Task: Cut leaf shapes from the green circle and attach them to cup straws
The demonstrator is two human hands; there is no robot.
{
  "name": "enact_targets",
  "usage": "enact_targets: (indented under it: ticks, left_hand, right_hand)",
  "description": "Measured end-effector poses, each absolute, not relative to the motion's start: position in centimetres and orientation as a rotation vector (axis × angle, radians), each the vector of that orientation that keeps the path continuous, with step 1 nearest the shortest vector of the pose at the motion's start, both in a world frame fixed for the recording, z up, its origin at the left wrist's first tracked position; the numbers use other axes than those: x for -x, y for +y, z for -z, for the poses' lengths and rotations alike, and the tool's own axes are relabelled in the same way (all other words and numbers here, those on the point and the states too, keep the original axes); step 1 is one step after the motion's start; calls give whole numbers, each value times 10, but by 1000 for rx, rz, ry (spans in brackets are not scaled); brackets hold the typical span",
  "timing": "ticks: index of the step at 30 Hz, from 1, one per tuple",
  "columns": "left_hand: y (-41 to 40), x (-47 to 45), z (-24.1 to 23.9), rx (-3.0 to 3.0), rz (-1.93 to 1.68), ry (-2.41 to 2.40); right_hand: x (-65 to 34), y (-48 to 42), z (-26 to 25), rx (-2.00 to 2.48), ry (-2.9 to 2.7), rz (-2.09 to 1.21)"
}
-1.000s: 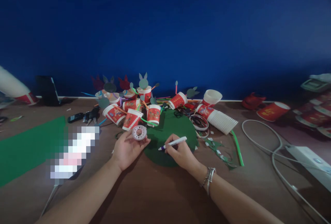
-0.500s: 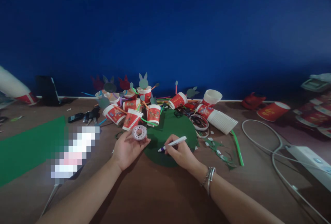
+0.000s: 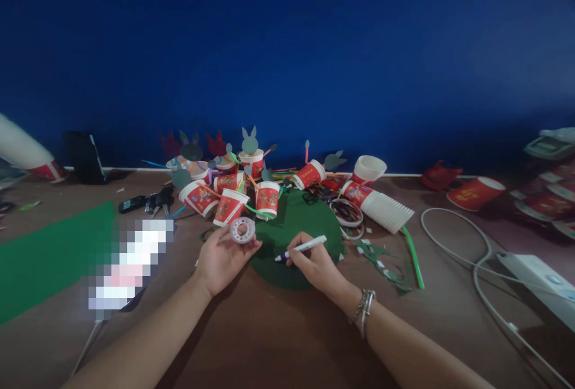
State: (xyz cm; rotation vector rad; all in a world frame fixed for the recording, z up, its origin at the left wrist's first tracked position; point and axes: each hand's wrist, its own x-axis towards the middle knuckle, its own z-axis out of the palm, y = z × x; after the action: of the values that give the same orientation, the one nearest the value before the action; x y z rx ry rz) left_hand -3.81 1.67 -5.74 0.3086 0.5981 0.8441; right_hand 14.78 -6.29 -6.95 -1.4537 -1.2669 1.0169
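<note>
My left hand (image 3: 226, 260) is turned palm up and holds a pale ring-shaped roll of tape (image 3: 242, 231) with small holes around its core. In my right hand (image 3: 312, 263) is a white marker (image 3: 311, 245), gripped like a pen, its purple end pointing left and down. That end is just over a dark green round sheet (image 3: 309, 215); whether it touches cannot be seen. A red paper cup (image 3: 230, 206) leans right behind the tape, and another red cup (image 3: 268, 198) stands beside it.
More cups with straws and paper rabbit heads (image 3: 250, 140) crowd the back. A stack of cups (image 3: 386, 209), green scraps (image 3: 381, 266) and a power strip (image 3: 536, 284) lie right. Left are a green sheet (image 3: 58, 257), keys (image 3: 162, 198) and a blurred-out phone-like object (image 3: 130, 266).
The marker has shifted very slightly up and to the right in my right hand. My left hand and the roll of tape stay put.
</note>
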Motion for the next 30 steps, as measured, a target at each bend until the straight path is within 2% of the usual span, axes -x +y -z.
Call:
enact_targets:
  ticks: [30]
  left_hand:
    - [16, 38, 57, -311, -842, 598]
  right_hand:
    - [-146, -66, 68, 1464, -1376, -1051]
